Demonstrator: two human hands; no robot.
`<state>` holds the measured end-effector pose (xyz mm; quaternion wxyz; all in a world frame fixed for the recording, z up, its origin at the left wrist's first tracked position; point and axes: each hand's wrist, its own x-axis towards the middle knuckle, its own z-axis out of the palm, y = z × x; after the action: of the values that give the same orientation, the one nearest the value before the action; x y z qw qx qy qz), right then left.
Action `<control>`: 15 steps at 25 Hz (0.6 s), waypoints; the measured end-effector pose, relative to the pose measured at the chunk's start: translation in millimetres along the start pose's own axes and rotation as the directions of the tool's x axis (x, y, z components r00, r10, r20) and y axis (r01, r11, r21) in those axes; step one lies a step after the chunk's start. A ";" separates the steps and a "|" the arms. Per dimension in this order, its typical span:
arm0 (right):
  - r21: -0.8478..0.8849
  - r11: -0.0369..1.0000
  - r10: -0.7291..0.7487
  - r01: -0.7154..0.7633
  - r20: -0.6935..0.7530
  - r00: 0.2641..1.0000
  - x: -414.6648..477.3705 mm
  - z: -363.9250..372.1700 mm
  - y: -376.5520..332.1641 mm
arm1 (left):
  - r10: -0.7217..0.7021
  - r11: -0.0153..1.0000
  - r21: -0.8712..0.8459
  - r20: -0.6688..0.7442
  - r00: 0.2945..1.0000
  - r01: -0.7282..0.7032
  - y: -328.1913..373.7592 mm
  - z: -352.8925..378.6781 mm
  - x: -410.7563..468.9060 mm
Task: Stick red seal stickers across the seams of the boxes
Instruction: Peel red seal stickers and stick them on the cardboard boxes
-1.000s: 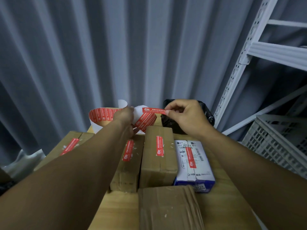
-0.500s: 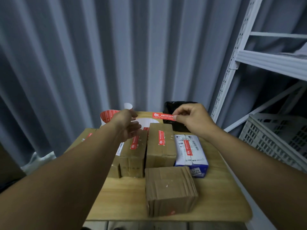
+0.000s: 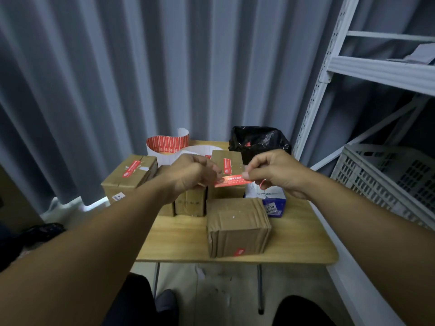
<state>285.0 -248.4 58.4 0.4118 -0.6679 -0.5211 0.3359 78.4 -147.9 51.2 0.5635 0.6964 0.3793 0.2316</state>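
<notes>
While hands [image 3: 190, 177] [image 3: 275, 175] pinch a sticker [image 3: 233, 181], one box [image 3: 237, 227] hugs table edge [image 3: 179, 259].

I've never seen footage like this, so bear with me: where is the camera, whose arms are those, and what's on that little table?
There is no machine here. This is one picture from a camera worn on a person's head, looking forward and down, so the two arms are the wearer's own. The left hand and the right hand each pinch one end of a red seal sticker, holding it in the air above the boxes. Below is a small wooden table. Several boxes stand on it. The left box already has a red sticker on top. The nearest box has none on its top, only a small red one on its front. A blue and white box stands to the right. At the back are a curled sticker strip and a black bag.
</notes>
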 end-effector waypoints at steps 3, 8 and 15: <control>-0.009 0.999 0.040 -0.039 0.039 0.998 -10.2 5.8 11.1 | 0.014 0.997 0.077 0.034 0.999 -0.016 -11.6 8.5 -13.3; -0.044 0.994 0.098 -0.098 0.004 0.995 -19.5 14.7 27.0 | -0.029 0.999 0.037 0.044 0.999 0.028 -24.8 15.0 -15.7; -0.038 0.992 0.118 -0.120 -0.056 0.991 -22.6 19.5 45.4 | -0.044 0.994 0.105 0.084 0.995 0.035 -30.4 21.8 -8.7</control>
<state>281.7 -271.9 9.5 0.3911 -0.7150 -0.4758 0.3309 81.4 -165.7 17.3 0.5473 0.7263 0.3796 0.1702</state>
